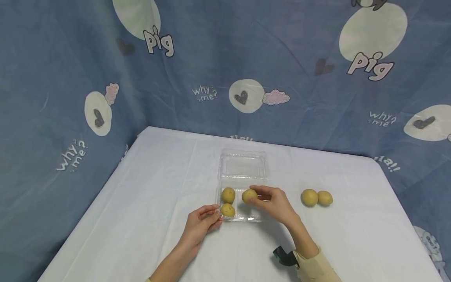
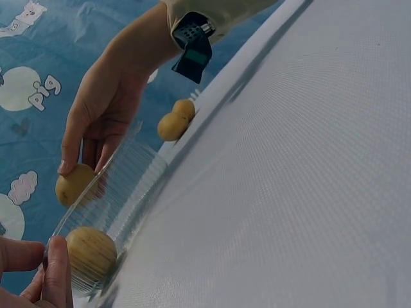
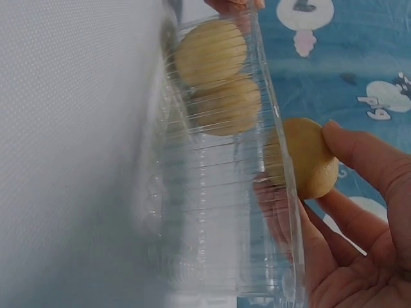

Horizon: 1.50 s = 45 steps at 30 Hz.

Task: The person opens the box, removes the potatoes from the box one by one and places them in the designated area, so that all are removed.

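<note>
Plastic, clear, thin and finely ribbed along its sides, forms the see-through rectangular hinged container [image 1: 248, 213], its shallow lid [image 1: 243, 164] folded back flat on the far side. The round yellow-tan potato [image 1: 248, 196] has smooth, faintly speckled skin and sits in the right hand [image 1: 274, 203], whose thumb and fingers grasp it from its right side, thumb on the near side and fingertips at the far side. This potato is over the right part of the open base, about level with the rim, some of it rising above the edge.

Two more rounded yellow-tan potatoes [image 1: 228, 195] lie inside the base along its left side, one behind the other and nearly touching. The left hand [image 1: 202, 221] pinches the container's rim between thumb and fingers at the near left corner, just beside the nearer of them.

Well to the right, a pair of plump yellow-tan potatoes [image 1: 309, 197] rests side by side on the white, finely woven cloth [image 1: 134, 219]. Behind hangs a creased blue fabric backdrop [image 1: 197, 47] printed with pale ovals and lettering.
</note>
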Each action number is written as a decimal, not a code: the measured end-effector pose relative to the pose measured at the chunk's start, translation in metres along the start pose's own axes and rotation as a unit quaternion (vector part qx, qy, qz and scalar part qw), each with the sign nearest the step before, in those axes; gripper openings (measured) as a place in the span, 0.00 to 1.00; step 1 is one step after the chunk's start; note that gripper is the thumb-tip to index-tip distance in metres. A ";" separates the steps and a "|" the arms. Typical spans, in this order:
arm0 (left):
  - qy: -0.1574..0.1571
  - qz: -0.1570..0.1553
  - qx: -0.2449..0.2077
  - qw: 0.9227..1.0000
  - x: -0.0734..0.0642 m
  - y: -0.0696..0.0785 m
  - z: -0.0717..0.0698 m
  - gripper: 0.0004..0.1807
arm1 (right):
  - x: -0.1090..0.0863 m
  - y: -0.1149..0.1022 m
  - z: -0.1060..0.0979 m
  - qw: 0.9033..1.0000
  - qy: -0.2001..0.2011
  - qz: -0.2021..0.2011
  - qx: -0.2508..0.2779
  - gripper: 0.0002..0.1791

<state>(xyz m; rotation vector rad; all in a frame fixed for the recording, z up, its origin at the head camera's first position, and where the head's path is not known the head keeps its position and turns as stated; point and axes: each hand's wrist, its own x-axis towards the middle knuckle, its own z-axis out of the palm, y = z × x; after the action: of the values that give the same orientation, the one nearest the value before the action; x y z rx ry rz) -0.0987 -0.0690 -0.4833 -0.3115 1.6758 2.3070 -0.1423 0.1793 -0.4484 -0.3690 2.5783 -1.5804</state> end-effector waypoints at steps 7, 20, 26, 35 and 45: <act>0.001 0.002 -0.003 1.000 0.001 0.000 0.000 0.19 | -0.006 -0.004 -0.004 0.999 0.017 0.028 0.009 0.25; -0.002 0.005 0.000 1.000 0.001 0.000 0.000 0.19 | -0.020 0.004 -0.016 0.997 0.047 0.054 0.015 0.25; 0.001 0.003 0.001 1.000 0.002 0.000 0.000 0.18 | -0.023 0.003 -0.020 0.997 0.051 0.052 0.012 0.25; 0.002 0.002 0.000 1.000 0.002 -0.001 0.000 0.17 | -0.027 0.000 -0.023 0.997 0.052 0.057 0.015 0.26; -0.001 0.003 0.001 1.000 0.002 -0.001 0.000 0.18 | -0.030 0.004 -0.028 0.997 0.056 0.058 0.017 0.26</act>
<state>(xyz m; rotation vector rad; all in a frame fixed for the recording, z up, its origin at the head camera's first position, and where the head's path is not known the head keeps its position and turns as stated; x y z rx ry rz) -0.1003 -0.0688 -0.4848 -0.3041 1.6798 2.3086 -0.1200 0.2126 -0.4407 -0.1277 2.5973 -1.6453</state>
